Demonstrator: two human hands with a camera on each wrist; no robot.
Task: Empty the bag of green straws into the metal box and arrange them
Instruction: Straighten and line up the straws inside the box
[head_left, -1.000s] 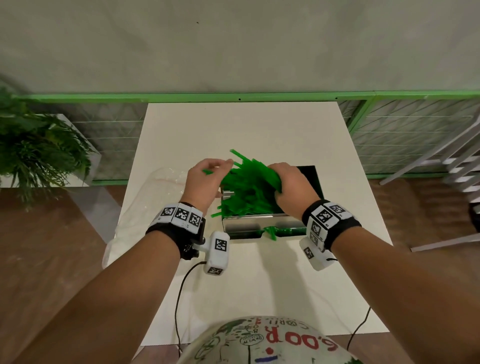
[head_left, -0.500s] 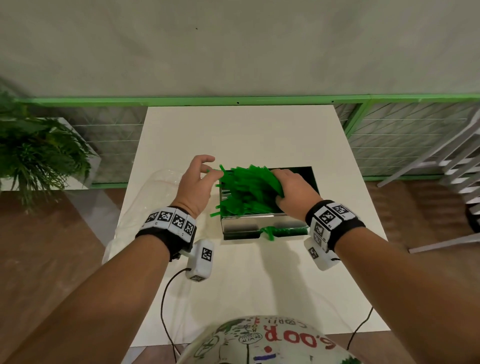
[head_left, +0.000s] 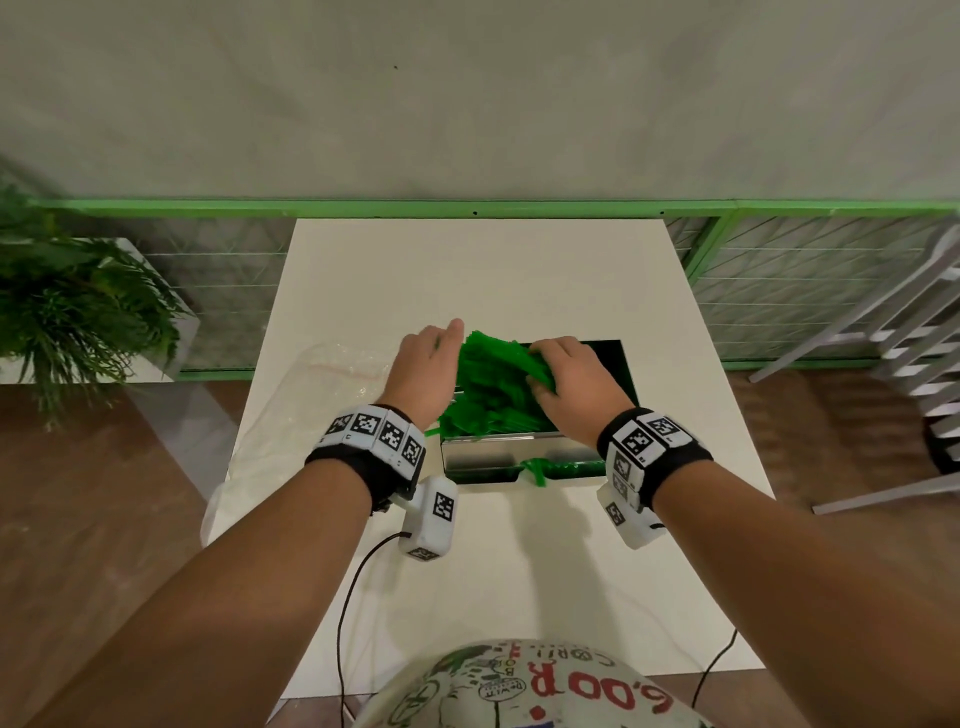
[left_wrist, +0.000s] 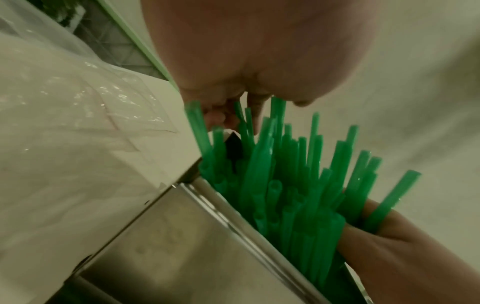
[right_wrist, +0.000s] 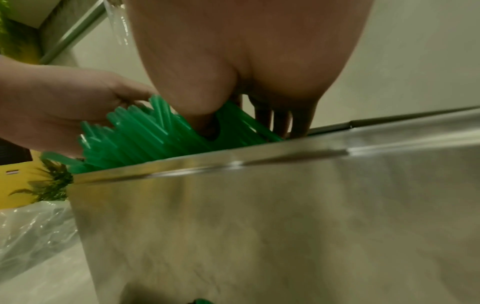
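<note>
Green straws (head_left: 493, 384) heap in the metal box (head_left: 498, 457); right hand (head_left: 571, 382) clasps them at 3 o'clock, left hand (head_left: 423, 371) loose-fingered at 9; squaring comes next.

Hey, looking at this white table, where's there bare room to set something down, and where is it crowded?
Bare patches on the white table: the far stretch between the metal box and the green rail, the strip right of the box, and the near area below the wrists. Crowded: the box, where both hands work the green straws, and the left edge under the empty plastic bag.
</note>
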